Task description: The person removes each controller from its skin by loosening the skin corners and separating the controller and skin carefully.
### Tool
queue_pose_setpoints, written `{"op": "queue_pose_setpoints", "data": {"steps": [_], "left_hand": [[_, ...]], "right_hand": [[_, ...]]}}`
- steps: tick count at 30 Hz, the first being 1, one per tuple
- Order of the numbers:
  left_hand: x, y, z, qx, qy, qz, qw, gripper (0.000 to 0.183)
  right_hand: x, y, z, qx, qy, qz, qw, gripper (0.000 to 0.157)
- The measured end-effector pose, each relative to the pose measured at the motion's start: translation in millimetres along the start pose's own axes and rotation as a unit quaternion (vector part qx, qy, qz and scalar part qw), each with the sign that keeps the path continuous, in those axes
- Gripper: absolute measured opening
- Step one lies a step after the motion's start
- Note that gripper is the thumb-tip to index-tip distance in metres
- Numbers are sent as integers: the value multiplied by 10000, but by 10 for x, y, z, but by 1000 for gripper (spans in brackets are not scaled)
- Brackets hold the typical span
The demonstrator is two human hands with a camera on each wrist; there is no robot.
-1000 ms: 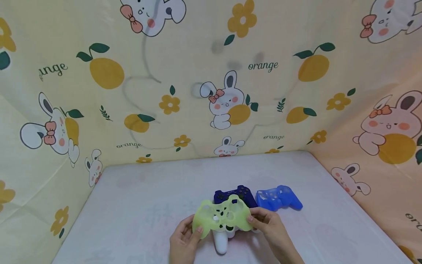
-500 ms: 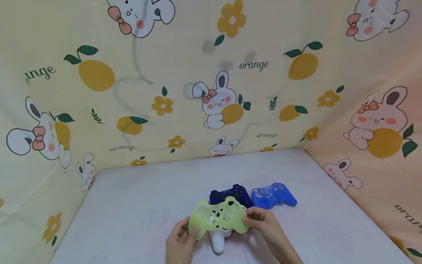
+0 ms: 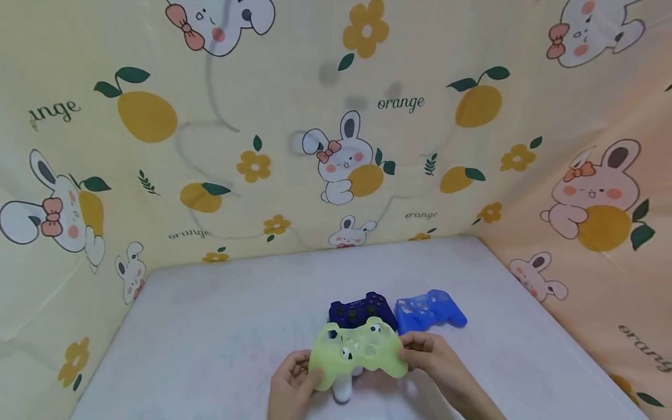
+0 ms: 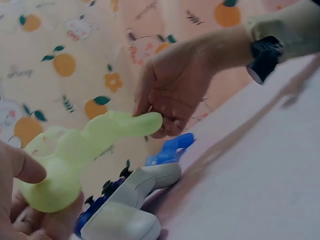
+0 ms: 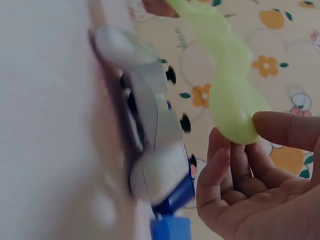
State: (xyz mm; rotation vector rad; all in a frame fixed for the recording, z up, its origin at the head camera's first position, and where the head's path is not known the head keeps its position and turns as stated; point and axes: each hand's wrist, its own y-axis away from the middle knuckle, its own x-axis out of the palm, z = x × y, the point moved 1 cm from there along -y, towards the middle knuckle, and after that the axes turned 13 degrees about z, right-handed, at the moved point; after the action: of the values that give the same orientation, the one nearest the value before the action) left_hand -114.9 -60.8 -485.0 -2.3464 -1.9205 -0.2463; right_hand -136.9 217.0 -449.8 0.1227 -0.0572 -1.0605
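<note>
A pale yellow-green, soft-looking controller cover [image 3: 385, 353] with cut-out holes hangs in the air between both hands. My left hand [image 3: 293, 382] pinches its left end between thumb and fingers. At the other end my right hand [image 3: 433, 360] pinches it the same way. Below the cover a white game controller [image 5: 157, 170] lies on the table, its thumbsticks visible in the right wrist view. In the head view only a grip of that white controller [image 3: 343, 388] shows; the cover hides most of the rest. Cover and controller are apart in the left wrist view.
Just behind, a dark blue game controller [image 3: 362, 309] lies on the table [image 3: 226, 326]. A bright blue, controller-shaped cover or controller [image 3: 431, 310] rests to its right. Patterned cloth [image 3: 262, 116] walls off the back and both sides.
The cover has tilted, so its holes appear in different places, and it has shifted slightly right relative to the controllers. Both hands keep their grip. The head view has swung a little right.
</note>
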Motion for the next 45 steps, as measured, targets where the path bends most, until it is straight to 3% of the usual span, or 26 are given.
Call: {"op": "queue_pose_setpoints", "data": {"steps": [3, 8, 13, 16, 20, 25, 34, 37, 45], "left_hand": [[45, -37, -24, -238, -363, 572, 9974, 31], [159, -78, -77, -487, -361, 1448, 9876, 24], [379, -127, -141, -550, -436, 1770, 9817, 19], [566, -146, -140, -625, -175, 1820, 9812, 17], [806, -184, -96, -552, 136, 1717, 9835, 15], [1026, -251, -27, -305, -136, 1473, 9885, 15], [1365, -288, 83, -527, 153, 1302, 9900, 15], [1483, -311, 145, -603, 178, 1050, 9925, 14], [1656, -399, 225, -518, -458, 213, 9974, 17]], "right_hand": [[-171, 108, 30, 108, 57, 261, 9996, 22], [-464, 273, 44, 314, 74, 737, 9968, 19], [-733, 443, -14, 534, -48, 1305, 9900, 17], [-895, 512, -36, 534, -254, 1572, 9858, 18], [-1116, 548, -6, 440, -559, 1793, 9812, 20], [-1359, 594, 11, 473, -618, 2046, 9758, 23], [-1664, 649, -126, 736, -724, 2162, 9709, 23], [-1753, 656, -171, 900, -651, 2033, 9728, 23], [-1924, 636, -252, 1326, -366, 1820, 9736, 20]]}}
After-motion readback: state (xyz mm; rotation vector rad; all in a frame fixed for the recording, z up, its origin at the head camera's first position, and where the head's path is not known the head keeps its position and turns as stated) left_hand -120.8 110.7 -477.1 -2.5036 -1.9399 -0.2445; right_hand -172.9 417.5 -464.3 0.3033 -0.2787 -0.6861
